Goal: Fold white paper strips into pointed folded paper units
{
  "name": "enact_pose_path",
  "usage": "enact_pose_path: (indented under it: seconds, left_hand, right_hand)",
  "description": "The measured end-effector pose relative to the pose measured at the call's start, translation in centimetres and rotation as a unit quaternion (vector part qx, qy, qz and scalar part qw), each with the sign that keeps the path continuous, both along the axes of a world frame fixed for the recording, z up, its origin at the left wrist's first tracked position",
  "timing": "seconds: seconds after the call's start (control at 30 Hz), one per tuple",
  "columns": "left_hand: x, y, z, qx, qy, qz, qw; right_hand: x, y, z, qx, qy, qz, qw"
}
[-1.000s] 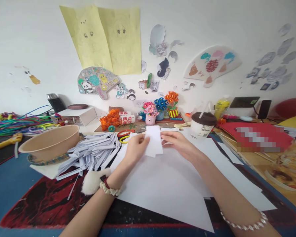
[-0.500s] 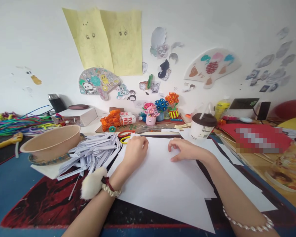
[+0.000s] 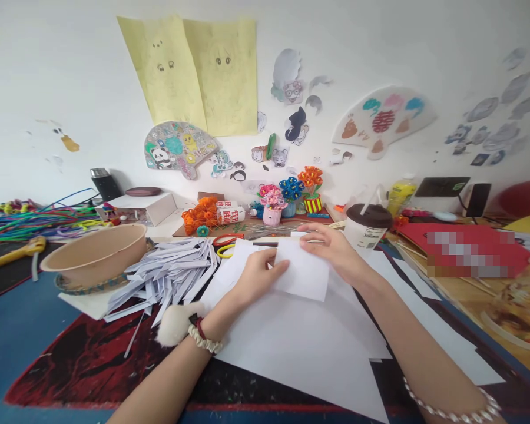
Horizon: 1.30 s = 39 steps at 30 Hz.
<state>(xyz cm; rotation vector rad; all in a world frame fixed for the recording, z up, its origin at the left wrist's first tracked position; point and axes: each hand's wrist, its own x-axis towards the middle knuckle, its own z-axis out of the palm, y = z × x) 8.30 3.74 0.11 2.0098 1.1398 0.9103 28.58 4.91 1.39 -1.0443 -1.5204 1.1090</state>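
A small rectangular piece of white paper [image 3: 304, 275] is held up in front of me above large white sheets [image 3: 300, 347]. My left hand [image 3: 257, 274] pinches its left edge, thumb on the near face and fingers mostly behind it. My right hand [image 3: 335, 252] has its fingers at the paper's upper right edge, the fingertips close together. Left of the sheets lies a heap of folded white paper strips [image 3: 172, 271]. Scissors with red and yellow handles [image 3: 226, 249] lie partly hidden beyond the heap.
A beige basin [image 3: 95, 253] stands at left beside the strips. A lidded cup with a straw [image 3: 367, 227] stands behind my right hand. Small pots of flowers [image 3: 272, 213] line the back. A red folder [image 3: 463, 238] lies at right, near thin sticks [image 3: 446, 269].
Both hands were just above the large sheets with no small paper visible. Now a small piece of paper is between them. The right hand has moved up, its fingers stretched towards the paper's top.
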Motion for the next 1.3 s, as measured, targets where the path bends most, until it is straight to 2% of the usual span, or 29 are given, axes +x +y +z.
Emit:
enact_pose_path:
  seconds: [0.07, 0.13, 0.2, 0.27, 0.33, 0.43, 0.53, 0.73, 0.83, 0.93, 1.0, 1.1, 1.2, 1.3]
  left_hand:
    - [-0.3, 0.2, 0.4, 0.020, -0.036, 0.061, 0.997]
    - [-0.5, 0.2, 0.8, 0.059, -0.034, 0.135, 0.989]
    - [-0.7, 0.1, 0.9, 0.102, -0.006, 0.209, 0.973]
    - [-0.9, -0.1, 0.9, 0.143, 0.027, 0.261, 0.954]
    - [-1.0, -0.3, 0.8, 0.199, 0.061, 0.279, 0.937]
    - [-0.8, -0.5, 0.6, 0.292, 0.125, 0.256, 0.913]
    - [-0.1, -0.9, 0.5, 0.318, 0.188, 0.218, 0.903]
    - [1.4, -1.8, -0.1, 0.286, 0.257, 0.154, 0.910]
    - [1.6, -2.1, -0.3, 0.254, 0.236, 0.107, 0.932]
    - [1.6, -2.2, 0.1, 0.191, 0.126, 0.080, 0.970]
    - [1.3, -2.1, 0.7, 0.133, 0.010, 0.089, 0.987]
    - [0.6, -1.6, 1.6, 0.021, -0.130, 0.104, 0.986]
    - [-0.2, -1.0, 1.8, -0.039, -0.157, 0.060, 0.985]
    - [-0.7, -0.5, 1.5, -0.028, -0.162, 0.047, 0.985]
  right_hand:
    - [-0.3, -0.2, 0.0, -0.055, 0.050, 0.017, 0.997]
    - [-0.9, -0.4, -0.2, -0.091, 0.077, 0.071, 0.990]
    - [-1.7, -0.5, -0.4, -0.098, 0.098, 0.108, 0.984]
    - [-2.7, -0.7, -0.8, -0.092, 0.114, 0.107, 0.983]
    - [-3.6, -0.9, -1.1, -0.088, 0.123, 0.109, 0.983]
    - [-4.6, -1.2, -1.4, -0.086, 0.139, 0.116, 0.980]
    - [-5.1, -1.6, -1.2, -0.081, 0.172, 0.130, 0.973]
    - [-5.4, -2.1, -0.4, -0.084, 0.218, 0.141, 0.962]
    - [-5.4, -1.6, -0.6, -0.089, 0.212, 0.081, 0.970]
    - [-5.1, -1.1, -0.9, -0.092, 0.181, -0.001, 0.979]
    - [-4.9, -0.9, -1.0, -0.082, 0.166, 0.001, 0.983]
    - [-4.7, -1.0, -1.0, -0.050, 0.132, 0.022, 0.990]
    - [-4.7, -1.3, -0.9, -0.012, 0.080, 0.019, 0.997]
    - [-4.8, -1.5, -0.8, 0.031, 0.059, 0.004, 0.998]
